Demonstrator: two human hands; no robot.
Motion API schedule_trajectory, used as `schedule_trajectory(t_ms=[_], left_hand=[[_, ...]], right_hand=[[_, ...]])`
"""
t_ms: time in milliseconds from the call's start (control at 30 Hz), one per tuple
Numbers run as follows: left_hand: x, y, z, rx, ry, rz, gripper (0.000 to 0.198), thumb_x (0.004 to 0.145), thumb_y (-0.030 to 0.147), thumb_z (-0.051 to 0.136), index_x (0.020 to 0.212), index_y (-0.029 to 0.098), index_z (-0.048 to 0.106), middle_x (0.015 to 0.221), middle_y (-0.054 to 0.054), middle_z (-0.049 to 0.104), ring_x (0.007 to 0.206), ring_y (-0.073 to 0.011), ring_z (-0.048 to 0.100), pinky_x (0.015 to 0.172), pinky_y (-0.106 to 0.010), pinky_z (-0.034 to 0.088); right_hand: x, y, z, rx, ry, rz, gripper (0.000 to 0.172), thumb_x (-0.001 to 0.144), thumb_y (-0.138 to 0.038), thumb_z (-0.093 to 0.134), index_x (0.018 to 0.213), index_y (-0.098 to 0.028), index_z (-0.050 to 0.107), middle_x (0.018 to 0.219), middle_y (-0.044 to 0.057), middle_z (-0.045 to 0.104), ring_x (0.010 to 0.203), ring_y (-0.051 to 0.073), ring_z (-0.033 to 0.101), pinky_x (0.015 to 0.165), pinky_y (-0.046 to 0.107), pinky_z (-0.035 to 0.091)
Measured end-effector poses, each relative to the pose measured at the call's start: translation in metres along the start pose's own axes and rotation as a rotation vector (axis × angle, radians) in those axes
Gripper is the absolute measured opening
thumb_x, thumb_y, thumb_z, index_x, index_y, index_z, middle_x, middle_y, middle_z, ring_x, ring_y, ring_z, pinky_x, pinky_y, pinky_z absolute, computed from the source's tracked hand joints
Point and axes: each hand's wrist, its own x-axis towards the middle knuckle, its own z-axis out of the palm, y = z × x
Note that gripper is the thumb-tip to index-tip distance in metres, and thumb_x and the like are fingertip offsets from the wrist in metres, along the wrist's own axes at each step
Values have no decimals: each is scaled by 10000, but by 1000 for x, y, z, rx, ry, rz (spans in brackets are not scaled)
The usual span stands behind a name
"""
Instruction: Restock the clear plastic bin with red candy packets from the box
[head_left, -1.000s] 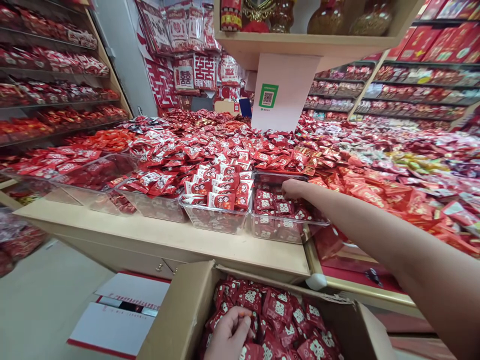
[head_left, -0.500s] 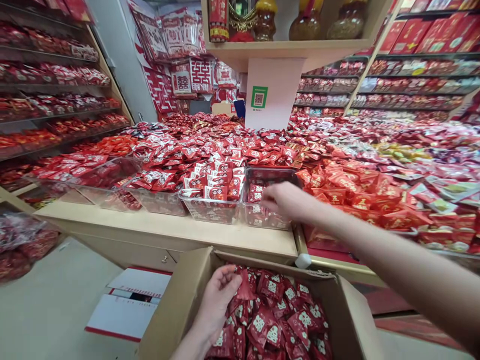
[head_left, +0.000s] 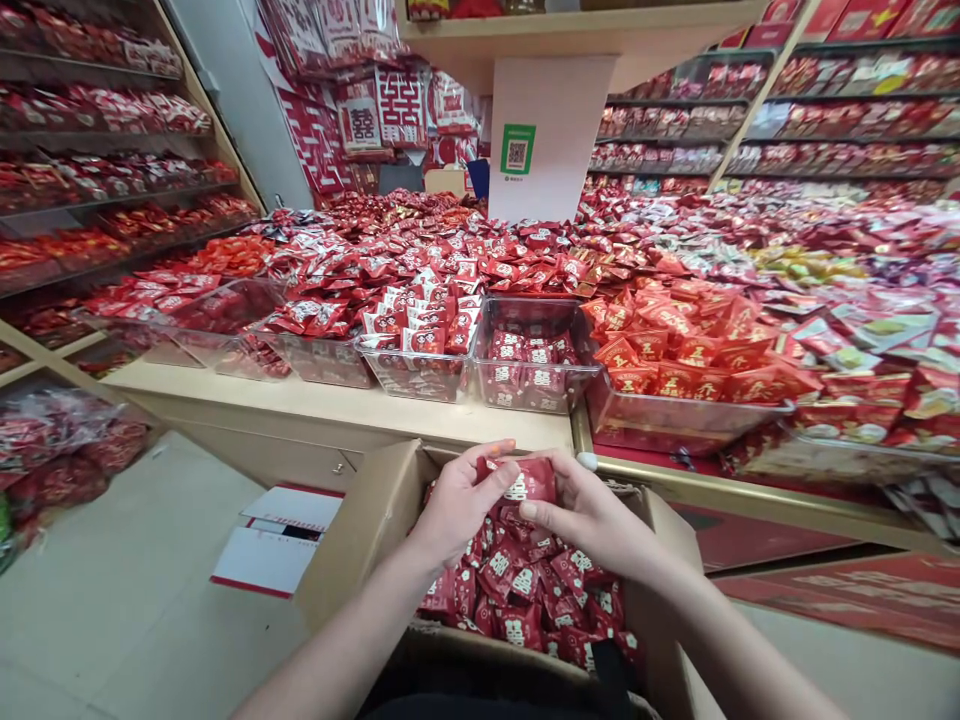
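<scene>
Between my left hand [head_left: 463, 500] and my right hand [head_left: 589, 510] is a dark red candy packet [head_left: 531, 480] with pale printed characters. The thumb and fingers of both hands are closed on its two ends. They hold it just above an open cardboard box [head_left: 360, 540], which is filled with loose packets [head_left: 517, 580] of the same kind. Beyond the box, a clear plastic bin [head_left: 536, 388] on the counter holds several of these packets standing in rows, with bare space towards its back.
To the left, another clear bin [head_left: 424, 375] holds white-and-red packets; to the right, a bin [head_left: 690, 412] is heaped with orange-red ones. A wooden counter edge [head_left: 315, 410] runs in front. A white carton [head_left: 274, 540] lies on the floor. A pillar with a green code sign [head_left: 517, 150] stands behind.
My right hand has come back from the clear bin to the box and now grips a packet together with my left hand. The view has tilted down.
</scene>
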Motion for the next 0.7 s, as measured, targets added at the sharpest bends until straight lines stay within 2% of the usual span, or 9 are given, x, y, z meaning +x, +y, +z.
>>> schedule_trajectory(t_ms=[133,200,267,367,433,500,533,600,700], left_hand=[[1,-6,-5,104,60,75,275,683,271,636,932,159,601,887,-54,669,823,-173,603,777,-291,446],[1,-11,-9,105,83,93,213,685,273,631,863,157,626,849,-50,679,850,-176,600,804,-288,443],[-1,-18,-16,81,126,57,201,685,293,626,835,159,628,810,-46,681,828,-171,604,777,-280,465],[-7,-29,-34,65,270,-103,267,675,368,615,863,179,597,798,-31,655,659,-145,599,542,-247,513],[-11,-38,-46,50,393,-205,299,660,405,613,872,197,579,817,-15,622,570,-119,562,424,-224,491],[-15,-48,-57,21,472,-270,294,648,408,621,857,208,574,871,-2,591,554,-98,537,415,-219,490],[-16,-52,-61,4,487,-296,287,642,404,626,847,210,573,892,3,581,549,-90,529,424,-219,492],[-18,-61,-66,-23,488,-343,291,628,406,636,831,209,571,888,6,579,529,-81,518,427,-217,488],[-20,-71,-71,-30,485,-369,324,601,434,642,819,205,573,775,11,590,522,-96,520,408,-206,468]], right_hand=[[-2,7,9,25,37,30,247,779,-388,470,915,-181,468,825,17,550,683,106,516,562,225,459],[-2,10,12,-107,62,11,216,791,-374,449,834,-171,509,759,12,572,642,102,520,574,227,452],[1,6,8,-333,42,-16,199,789,-335,450,781,-169,560,713,13,603,628,109,538,607,233,446],[23,-24,-16,-752,79,-109,185,772,-263,454,779,-183,621,757,28,649,687,135,578,662,242,439],[55,-51,-41,-1046,201,-203,205,769,-235,442,808,-184,636,822,45,655,748,152,587,701,248,430],[99,-71,-66,-1350,226,-213,218,761,-211,437,825,-170,641,837,66,654,772,175,590,710,263,424],[122,-75,-76,-1491,180,-182,212,745,-193,450,824,-160,644,825,77,654,773,188,592,698,267,426],[165,-70,-91,-1713,-37,-47,199,681,-162,521,829,-138,652,817,101,655,781,215,598,662,264,436],[204,-42,-100,-1851,-372,215,261,568,-107,623,825,-78,662,843,158,650,802,271,600,638,290,457]])
